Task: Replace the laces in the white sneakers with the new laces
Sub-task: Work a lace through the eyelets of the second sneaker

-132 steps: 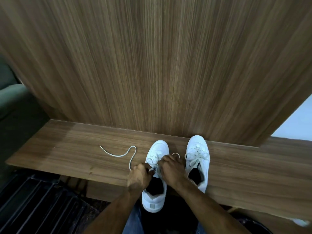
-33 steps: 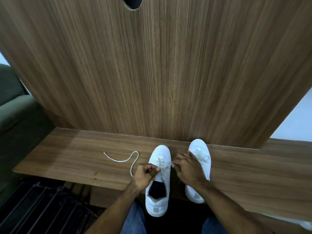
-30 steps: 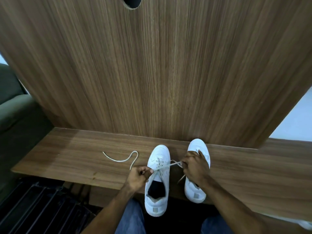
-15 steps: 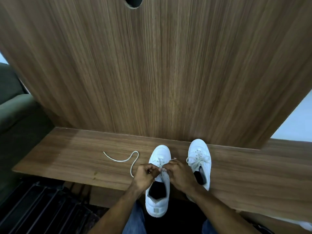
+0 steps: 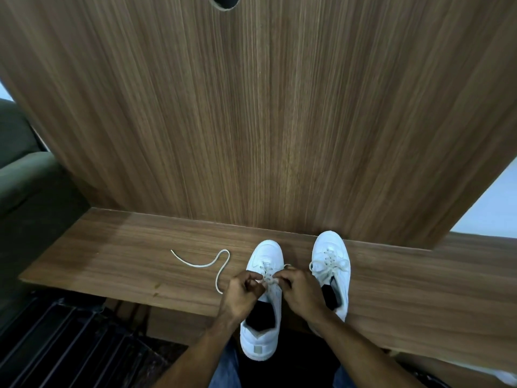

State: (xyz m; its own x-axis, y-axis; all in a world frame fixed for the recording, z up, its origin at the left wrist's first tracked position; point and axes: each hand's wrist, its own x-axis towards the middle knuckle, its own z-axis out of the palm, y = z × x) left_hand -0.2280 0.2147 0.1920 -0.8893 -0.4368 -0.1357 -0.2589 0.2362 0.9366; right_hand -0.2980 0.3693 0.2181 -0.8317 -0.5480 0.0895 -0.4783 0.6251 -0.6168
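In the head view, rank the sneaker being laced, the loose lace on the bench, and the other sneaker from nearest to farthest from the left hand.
1. Sneaker being laced: under the left hand, which pinches its lace.
2. Loose lace: on the bench just left of that hand, its near end close by.
3. Other sneaker: on the right, beyond the right hand.

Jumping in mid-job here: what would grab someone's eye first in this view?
Two white sneakers stand on a low wooden shelf at the foot of a tall wood panel. Both hands, the left hand and right hand, pinch the lace over the left sneaker. The right sneaker beside it is already laced, and a loose lace curls on the shelf to the left.
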